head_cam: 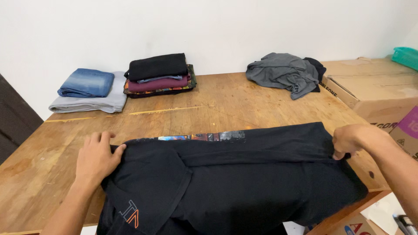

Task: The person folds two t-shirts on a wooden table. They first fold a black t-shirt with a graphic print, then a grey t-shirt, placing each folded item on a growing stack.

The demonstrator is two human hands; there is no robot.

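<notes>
On the near edge of the tabletop: a black T-shirt (244, 178) lies spread flat, its lower part hanging off the front edge; a strip of colourful print shows along its far fold.
Left hand: the left hand (96, 157) rests palm down at the shirt's left edge, fingers (98, 140) stretched out on the wood, thumb touching the black cloth; it pinches nothing.
Right hand: the right hand (352, 140) is at the shirt's right end, fingers curled closed and gripping a fold of the black cloth.
Tabletop: the worn wooden tabletop (244, 102) stands against a white wall.
Far left: folded blue jeans (86, 82) sit on a folded grey garment (93, 102).
Beside them: a folded stack (159, 75) with a black piece on top, maroon and patterned ones under it.
Far right: a crumpled grey garment (284, 72) lies loose, a dark one just behind it.
Right side: cardboard boxes (374, 89) stand beside the tabletop.
</notes>
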